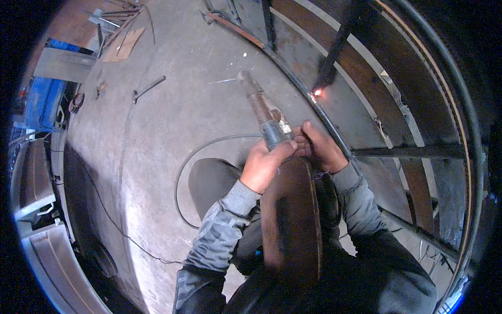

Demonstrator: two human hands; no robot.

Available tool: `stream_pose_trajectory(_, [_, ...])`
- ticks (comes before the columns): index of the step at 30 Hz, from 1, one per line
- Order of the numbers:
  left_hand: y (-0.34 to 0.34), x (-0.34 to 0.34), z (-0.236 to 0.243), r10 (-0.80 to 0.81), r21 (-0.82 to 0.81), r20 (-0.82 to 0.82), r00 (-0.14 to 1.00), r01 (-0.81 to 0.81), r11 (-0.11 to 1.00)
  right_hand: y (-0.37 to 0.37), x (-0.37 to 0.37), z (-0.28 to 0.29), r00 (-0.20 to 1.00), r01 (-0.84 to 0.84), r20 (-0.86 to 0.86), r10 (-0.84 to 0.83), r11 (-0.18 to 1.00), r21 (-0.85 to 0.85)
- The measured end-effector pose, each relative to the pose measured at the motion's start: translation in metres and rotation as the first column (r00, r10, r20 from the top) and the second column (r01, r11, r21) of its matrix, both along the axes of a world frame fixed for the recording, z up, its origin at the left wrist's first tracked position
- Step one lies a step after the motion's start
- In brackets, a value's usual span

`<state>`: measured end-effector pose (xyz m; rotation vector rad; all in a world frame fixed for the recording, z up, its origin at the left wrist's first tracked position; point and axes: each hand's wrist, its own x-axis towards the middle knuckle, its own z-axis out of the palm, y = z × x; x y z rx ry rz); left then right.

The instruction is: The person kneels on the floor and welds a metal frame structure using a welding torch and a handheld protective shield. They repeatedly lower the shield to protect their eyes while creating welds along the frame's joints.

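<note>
My left hand (265,162) is wrapped around the grey rear part of a worn welding electrode holder (257,109), its thumb lying across the top. From the far tip of the holder a thin rod (225,81) sticks out to the left. My right hand (321,148) is closed at the holder's right side, fingers curled against its rear end; part of its grip is hidden. Below both hands stands a long brown curved piece (290,214), whose kind I cannot make out. Beyond my right hand, a spot (317,93) glows orange on a dark metal frame (334,128).
The frame, with bars and brown and grey panels, fills the right side. A hammer-like tool (149,89) lies on the concrete floor. A grey cable (180,183) loops left of my knee. Metal scraps and cardboard (123,46) lie far left, near blue objects (46,99).
</note>
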<state>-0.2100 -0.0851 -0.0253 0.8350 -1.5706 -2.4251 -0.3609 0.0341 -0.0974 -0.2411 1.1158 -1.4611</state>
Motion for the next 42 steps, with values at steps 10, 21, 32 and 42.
stream_pose_trajectory(10, [0.017,0.000,-0.018,-0.111,-0.385,0.170,0.979,0.170,0.907,0.030,-0.004,0.064,0.675,-0.179,-0.614,0.409,0.898,0.402])
stream_pose_trajectory(21, [0.027,0.006,-0.049,-0.322,-0.802,0.084,0.943,0.256,0.539,0.023,0.011,0.035,0.982,0.104,0.166,-0.093,0.993,-0.061])
stream_pose_trajectory(32, [-0.062,0.040,0.030,0.109,-0.337,-0.177,0.978,-0.164,0.927,0.142,-0.015,-0.032,0.293,0.102,-0.933,0.210,0.963,0.249])
stream_pose_trajectory(42, [-0.073,0.039,0.032,0.669,0.200,-0.347,0.658,-0.645,0.738,0.148,-0.006,-0.040,0.385,0.299,-0.872,0.301,0.853,0.427])
